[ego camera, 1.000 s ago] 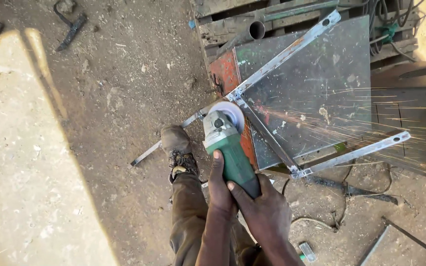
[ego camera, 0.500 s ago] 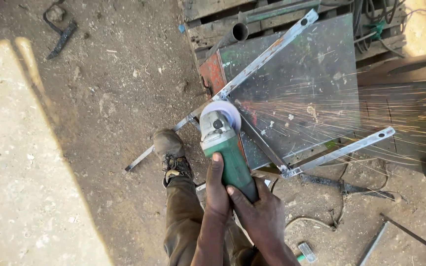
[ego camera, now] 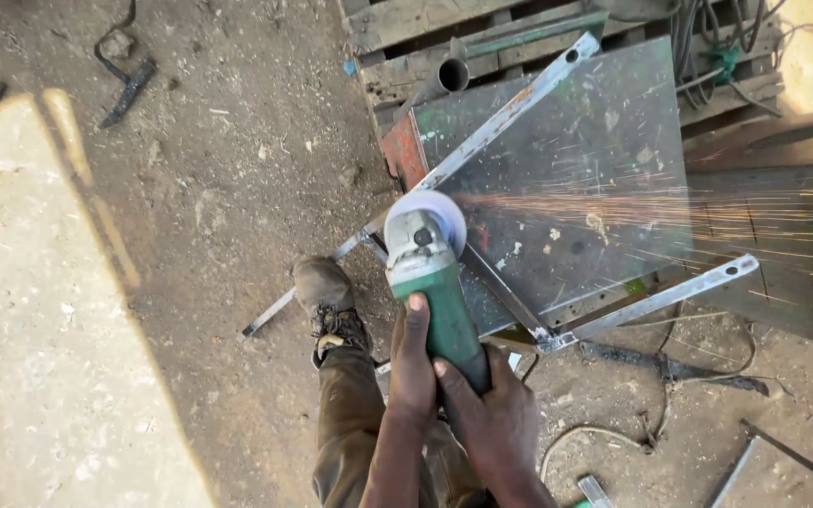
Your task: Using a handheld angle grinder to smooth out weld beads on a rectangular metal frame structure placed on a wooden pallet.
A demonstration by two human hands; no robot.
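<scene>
Harsh daylight, brightest on the pale ground (ego camera: 39, 310) at left, with one long diagonal shadow crossing it. Sharp focus overall; orange sparks (ego camera: 708, 212) streaked by motion blur.

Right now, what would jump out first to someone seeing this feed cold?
The spray of orange sparks streaking right across the grey metal sheet from the spinning disc, centre frame. Just below it, the left hand and right hand both grip the green angle grinder, its disc against the angle-iron frame. A worn boot stands on the dirt floor left of the tool.
</scene>
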